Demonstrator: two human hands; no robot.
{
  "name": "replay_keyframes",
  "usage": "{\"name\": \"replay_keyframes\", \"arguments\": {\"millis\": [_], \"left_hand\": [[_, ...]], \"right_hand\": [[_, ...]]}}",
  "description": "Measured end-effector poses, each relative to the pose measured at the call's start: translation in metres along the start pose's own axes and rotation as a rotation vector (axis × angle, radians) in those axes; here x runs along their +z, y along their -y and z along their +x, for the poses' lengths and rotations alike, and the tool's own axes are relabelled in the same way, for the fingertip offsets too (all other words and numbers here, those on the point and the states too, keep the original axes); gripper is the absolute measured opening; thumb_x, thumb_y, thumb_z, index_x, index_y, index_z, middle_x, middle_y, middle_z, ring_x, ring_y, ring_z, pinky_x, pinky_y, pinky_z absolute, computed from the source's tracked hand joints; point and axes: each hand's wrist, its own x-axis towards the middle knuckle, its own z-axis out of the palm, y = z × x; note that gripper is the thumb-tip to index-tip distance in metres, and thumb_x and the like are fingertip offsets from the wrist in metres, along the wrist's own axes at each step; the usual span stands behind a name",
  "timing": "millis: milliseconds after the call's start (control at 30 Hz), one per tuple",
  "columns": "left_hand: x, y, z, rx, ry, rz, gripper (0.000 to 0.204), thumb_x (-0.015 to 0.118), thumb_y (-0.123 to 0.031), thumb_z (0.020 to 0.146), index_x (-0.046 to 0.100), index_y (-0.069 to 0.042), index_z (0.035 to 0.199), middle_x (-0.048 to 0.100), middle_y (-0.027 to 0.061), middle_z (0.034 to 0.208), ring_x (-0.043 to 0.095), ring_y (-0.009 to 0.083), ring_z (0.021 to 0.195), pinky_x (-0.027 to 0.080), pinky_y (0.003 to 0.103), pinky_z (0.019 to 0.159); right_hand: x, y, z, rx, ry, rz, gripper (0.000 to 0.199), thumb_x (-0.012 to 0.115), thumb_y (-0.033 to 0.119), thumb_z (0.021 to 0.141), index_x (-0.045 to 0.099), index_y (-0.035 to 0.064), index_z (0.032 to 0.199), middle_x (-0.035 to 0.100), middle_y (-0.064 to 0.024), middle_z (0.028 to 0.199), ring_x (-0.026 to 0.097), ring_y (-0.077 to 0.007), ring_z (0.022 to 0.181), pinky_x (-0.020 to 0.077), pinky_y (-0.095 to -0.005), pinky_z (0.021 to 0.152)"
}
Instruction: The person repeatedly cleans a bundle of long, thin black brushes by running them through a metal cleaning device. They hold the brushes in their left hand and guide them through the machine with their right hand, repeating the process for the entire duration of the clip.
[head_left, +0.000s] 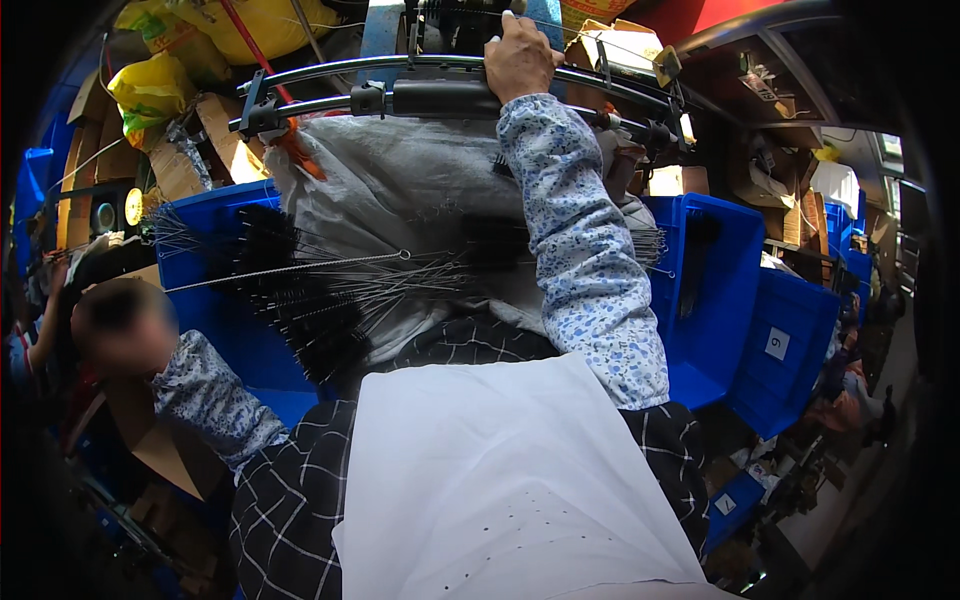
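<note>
My right hand [520,62] reaches to the machine at the top, with its fingers curled over beyond the metal rail [430,64]. What its fingertips hold, if anything, is hidden. My left arm, in a blue-flowered sleeve cover [215,400], stretches out to the left; a blur hides the hand at its end. Many black wire brushes [290,290] with twisted metal stems lie across a white sack [400,170] in front of me. One long twisted wire [290,270] with a ring end crosses above them.
Blue plastic bins stand left [225,330] and right [715,290] of me. A black roller [445,98] runs below the rail. Yellow bags [150,90] and cardboard boxes [225,140] are piled at the far left. Part of another person's arm [45,315] shows at the left edge.
</note>
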Motion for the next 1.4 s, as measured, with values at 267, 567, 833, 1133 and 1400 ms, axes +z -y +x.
{"name": "replay_keyframes", "arguments": {"millis": [267, 567, 833, 1133, 1400], "left_hand": [[0.019, -0.016, -0.013, 0.292, 0.134, 0.517, 0.034, 0.054, 0.002, 0.072, 0.041, 0.004, 0.103, 0.050, 0.0145, 0.103, 0.052, 0.0215, 0.093, 0.045, 0.032, 0.080], [0.043, -0.032, -0.027, 0.649, 0.172, 0.796, 0.028, 0.059, -0.007, 0.071, 0.052, 0.003, 0.097, 0.055, 0.0135, 0.095, 0.053, 0.0256, 0.092, 0.041, 0.033, 0.084], [0.115, -0.053, -0.062, -0.578, 0.505, -0.700, 0.023, 0.040, -0.015, 0.087, 0.046, 0.001, 0.102, 0.052, 0.0072, 0.091, 0.053, 0.0130, 0.085, 0.046, 0.024, 0.072], [0.165, -0.092, -0.111, -0.720, 0.977, -0.863, 0.017, 0.034, -0.017, 0.089, 0.039, -0.002, 0.096, 0.055, 0.0111, 0.089, 0.058, 0.0186, 0.079, 0.049, 0.030, 0.071], [0.138, -0.079, -0.103, -0.750, 1.269, -0.479, 0.026, 0.035, -0.025, 0.089, 0.041, -0.001, 0.094, 0.051, 0.0067, 0.081, 0.054, 0.0122, 0.075, 0.044, 0.022, 0.064]], "right_hand": [[-0.005, -0.008, 0.000, -0.029, 0.026, -0.024, 0.037, 0.051, 0.021, 0.073, 0.051, 0.0072, 0.107, 0.054, -0.0098, 0.098, 0.052, -0.0250, 0.091, 0.0350, -0.0442, 0.073], [-0.024, -0.104, 0.017, 0.005, 0.121, 0.036, 0.035, 0.051, 0.028, 0.074, 0.054, 0.0116, 0.105, 0.054, -0.0108, 0.101, 0.051, -0.0257, 0.096, 0.0381, -0.0407, 0.081], [-0.049, -0.136, 0.050, -0.103, 0.312, -0.167, 0.027, 0.043, 0.035, 0.081, 0.058, 0.0165, 0.094, 0.057, -0.0126, 0.093, 0.053, -0.0299, 0.089, 0.0412, -0.0369, 0.075], [-0.153, -0.060, -0.057, -0.291, 0.819, 0.366, 0.033, 0.047, 0.026, 0.083, 0.050, 0.0052, 0.108, 0.054, -0.0141, 0.097, 0.046, -0.0276, 0.096, 0.0379, -0.0357, 0.082], [-0.087, 0.011, -0.079, -0.245, 0.383, 0.546, 0.021, 0.047, 0.022, 0.081, 0.054, 0.0067, 0.094, 0.058, -0.0138, 0.073, 0.055, -0.0301, 0.069, 0.0431, -0.0370, 0.064]]}}
